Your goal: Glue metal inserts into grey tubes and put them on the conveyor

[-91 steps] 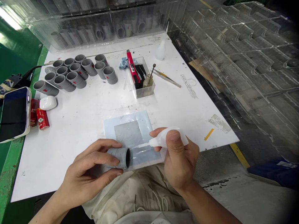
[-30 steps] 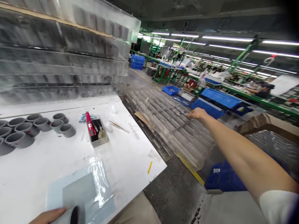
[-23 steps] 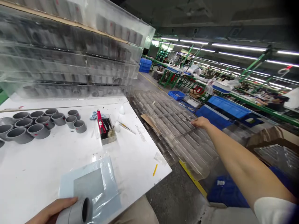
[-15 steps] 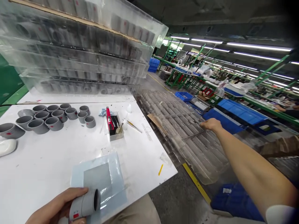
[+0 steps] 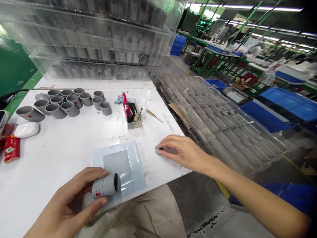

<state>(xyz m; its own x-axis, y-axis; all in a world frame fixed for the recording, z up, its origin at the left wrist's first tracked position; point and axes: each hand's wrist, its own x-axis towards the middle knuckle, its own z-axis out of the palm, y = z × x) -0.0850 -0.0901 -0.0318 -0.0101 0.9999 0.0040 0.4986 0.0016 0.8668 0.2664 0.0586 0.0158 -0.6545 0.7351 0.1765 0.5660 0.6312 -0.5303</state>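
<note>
My left hand (image 5: 74, 201) grips a short grey pipe fitting (image 5: 106, 185) with a red label, held on its side at the near edge of the white table (image 5: 61, 148), open end facing right. My right hand (image 5: 182, 152) is over the table's right part, fingers pinched on a small clear tube-like piece (image 5: 158, 150) with a grey tip pointing left. A pale blue plastic sheet with a grey square (image 5: 119, 163) lies between the two hands.
Several grey pipe fittings (image 5: 66, 104) lie at the back left. A clear box with a red tool (image 5: 132, 114) stands mid-table. A white mouse-like object (image 5: 26, 129) and a red pack (image 5: 11, 148) lie left. Clear trays (image 5: 218, 122) are stacked right of the table.
My right hand came back from the clear trays on the right to the table and now pinches a small piece. The white bottle it held earlier is gone. The view tilted down.
</note>
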